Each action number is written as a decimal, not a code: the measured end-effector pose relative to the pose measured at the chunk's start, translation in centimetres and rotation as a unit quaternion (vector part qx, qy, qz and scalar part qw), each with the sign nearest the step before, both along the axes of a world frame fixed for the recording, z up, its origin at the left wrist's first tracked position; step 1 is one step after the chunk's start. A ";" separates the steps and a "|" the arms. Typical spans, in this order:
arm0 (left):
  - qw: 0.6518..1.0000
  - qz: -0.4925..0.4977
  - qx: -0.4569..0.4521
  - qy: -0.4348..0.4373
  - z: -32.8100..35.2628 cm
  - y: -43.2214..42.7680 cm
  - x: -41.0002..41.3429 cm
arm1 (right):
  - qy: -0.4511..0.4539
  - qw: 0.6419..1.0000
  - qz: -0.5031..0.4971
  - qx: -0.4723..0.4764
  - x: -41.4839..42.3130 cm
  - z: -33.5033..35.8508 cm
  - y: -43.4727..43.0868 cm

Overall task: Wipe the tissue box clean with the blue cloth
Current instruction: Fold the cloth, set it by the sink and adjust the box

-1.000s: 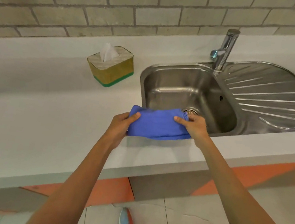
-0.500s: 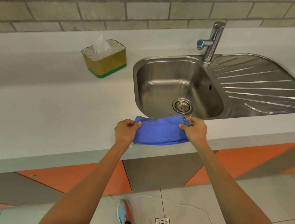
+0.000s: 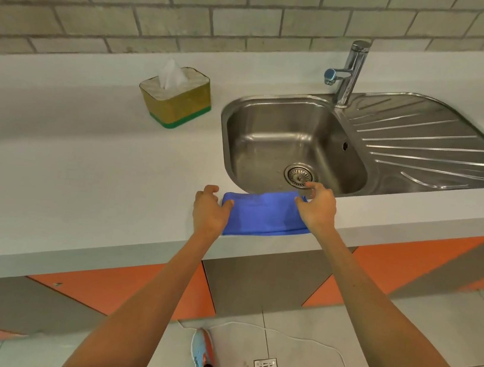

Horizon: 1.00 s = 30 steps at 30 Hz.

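We see the blue cloth (image 3: 264,214) lying folded at the bench (image 3: 80,176) edge; our left hand (image 3: 210,213) and right hand (image 3: 318,208) touch its ends; the tissue box (image 3: 177,102) stands well apart, left of the sink (image 3: 276,107).

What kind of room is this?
Probably a kitchen or utility room: there's a steel sink with a drainboard, a tap, and a long counter against a brick wall.
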<state>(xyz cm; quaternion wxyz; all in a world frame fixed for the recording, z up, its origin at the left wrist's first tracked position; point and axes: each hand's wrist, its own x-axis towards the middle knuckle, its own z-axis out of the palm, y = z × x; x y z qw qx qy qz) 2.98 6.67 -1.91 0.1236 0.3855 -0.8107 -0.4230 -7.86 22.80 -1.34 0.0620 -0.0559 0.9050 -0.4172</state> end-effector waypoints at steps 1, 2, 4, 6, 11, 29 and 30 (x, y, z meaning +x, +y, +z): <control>1.000 0.005 0.006 0.006 0.3 -0.1 -0.1 | 0.004 1.000 0.002 -0.007 -0.1 0.3 -0.3; 1.000 0.011 0.018 0.012 0.8 -0.3 -0.4 | 0.007 1.000 0.006 -0.016 -0.2 0.6 -0.7; 0.997 0.034 0.058 0.029 1.9 -0.8 -0.9 | 0.005 0.999 0.014 -0.040 -0.4 1.5 -1.7; 0.990 0.059 0.113 0.054 2.9 -1.6 -1.6 | -0.004 0.998 0.021 -0.065 -0.7 2.4 -3.0; 0.953 0.085 0.260 0.126 5.5 -4.6 -3.2 | -0.015 0.993 0.043 -0.112 -2.0 4.5 -7.0; 0.918 0.123 0.338 0.170 8.3 -23.3 -7.8 | -0.115 0.962 0.069 -0.237 -10.1 6.0 -26.1; 0.917 0.123 0.340 0.166 8.1 -24.2 -8.1 | -0.115 0.963 0.068 -0.234 -10.5 5.9 -26.9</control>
